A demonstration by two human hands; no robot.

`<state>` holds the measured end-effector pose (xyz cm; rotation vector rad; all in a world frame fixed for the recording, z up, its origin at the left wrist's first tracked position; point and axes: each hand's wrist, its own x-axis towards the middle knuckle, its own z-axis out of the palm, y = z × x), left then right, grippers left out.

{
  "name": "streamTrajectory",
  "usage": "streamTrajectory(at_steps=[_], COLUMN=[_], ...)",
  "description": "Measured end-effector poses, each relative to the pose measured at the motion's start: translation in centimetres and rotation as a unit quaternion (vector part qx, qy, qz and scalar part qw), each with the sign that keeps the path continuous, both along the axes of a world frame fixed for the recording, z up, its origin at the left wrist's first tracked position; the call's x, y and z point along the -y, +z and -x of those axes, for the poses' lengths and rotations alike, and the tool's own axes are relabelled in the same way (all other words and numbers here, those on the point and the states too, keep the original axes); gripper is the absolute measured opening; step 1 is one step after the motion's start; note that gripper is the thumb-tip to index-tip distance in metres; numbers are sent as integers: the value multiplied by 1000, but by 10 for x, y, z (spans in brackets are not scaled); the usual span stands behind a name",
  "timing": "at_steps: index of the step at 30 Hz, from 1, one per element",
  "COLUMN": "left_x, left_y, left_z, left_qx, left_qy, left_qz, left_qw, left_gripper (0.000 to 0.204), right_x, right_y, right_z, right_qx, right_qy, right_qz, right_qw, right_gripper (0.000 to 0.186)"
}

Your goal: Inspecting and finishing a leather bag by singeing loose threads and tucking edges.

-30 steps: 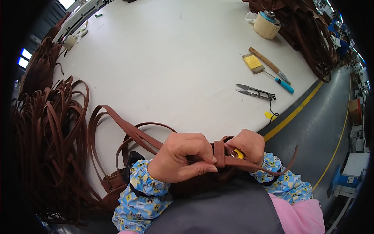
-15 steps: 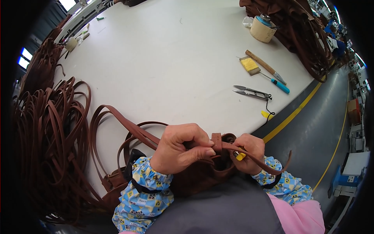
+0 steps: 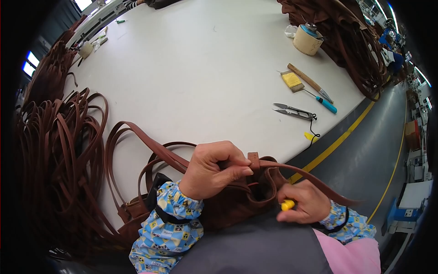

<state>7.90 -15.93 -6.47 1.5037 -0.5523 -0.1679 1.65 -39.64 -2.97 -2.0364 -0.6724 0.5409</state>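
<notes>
Two bare hands work at a brown leather bag [image 3: 223,211] held against a dark apron [image 3: 242,246].
The right hand [image 3: 305,201], just beside the bag's gaping mouth, is curled closed around a yellow-ended tool [image 3: 288,205], most of it hidden in the fist; the left hand [image 3: 215,171] has thumb and forefinger pinched together on a brown strap [image 3: 310,177] beside an upright leather loop [image 3: 253,160], and the strap's free end runs rightward above the other hand. Left of the bag hangs a heap of brown straps [image 3: 59,150]. Farther off on the white table [image 3: 196,82] lie grey thread snips [image 3: 292,110], a teal-handled tool [image 3: 326,104] touching a yellow-wrapped flat piece [image 3: 292,81], and a wooden-handled tool [image 3: 308,80]; beyond stands a cream round container [image 3: 307,42], near piled brown leather [image 3: 324,20].
</notes>
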Motion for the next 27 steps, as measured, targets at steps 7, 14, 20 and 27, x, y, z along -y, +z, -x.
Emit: streamTrajectory(at_steps=[7,14,20,27], left_x=[0,4,2,1], left_y=[6,9,9,7], left_z=[2,3,2,1], left_qx=[54,78,82,91], left_qy=[13,5,3,8], left_qz=[-53,-57,-59,-52], left_qw=[997,995,995,994], left_gripper=[12,14,14,15], right_x=[18,-11,-21,-22], right_y=[73,42,1,-2], right_z=[-13,-65,-73,-77], right_qx=[154,237,211,253], right_qy=[-92,-147,-70,-25], right_qz=[-73,67,118,115], right_qw=[981,958,968,960], right_gripper=[48,28,23,25])
